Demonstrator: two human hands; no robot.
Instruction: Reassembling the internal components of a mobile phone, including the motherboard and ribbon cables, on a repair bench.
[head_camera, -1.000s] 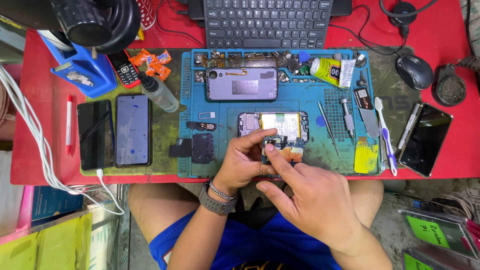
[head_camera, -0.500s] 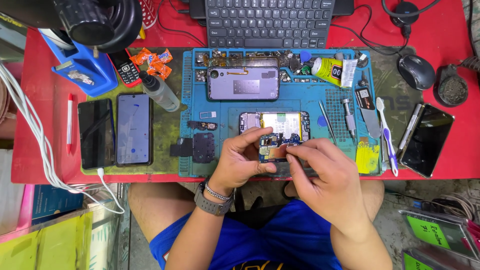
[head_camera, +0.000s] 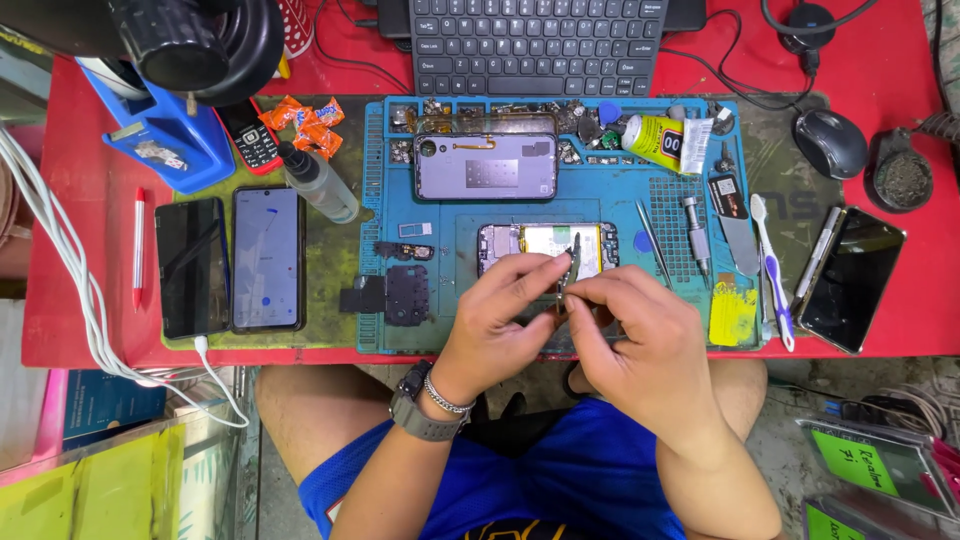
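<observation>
An opened phone (head_camera: 535, 243) with its battery showing lies on the blue repair mat (head_camera: 400, 330). Just above its lower right part, my left hand (head_camera: 497, 315) and my right hand (head_camera: 645, 340) meet, fingertips pinched on a small dark circuit board (head_camera: 571, 262) that stands on edge between them. The left wrist carries a watch and a bracelet. My hands cover the lower half of the phone.
A purple phone back (head_camera: 487, 165), a glue tube (head_camera: 660, 135), tweezers (head_camera: 652, 245), a screwdriver (head_camera: 695, 235) and a toothbrush (head_camera: 768, 270) lie on the mat. Two phones (head_camera: 230, 262) rest at left, another phone (head_camera: 850, 280) at right. A keyboard (head_camera: 540, 40) and mouse (head_camera: 830, 143) sit behind.
The small board, seen flat between my fingers before, is now turned on edge. My right hand has moved up and closer to my left.
</observation>
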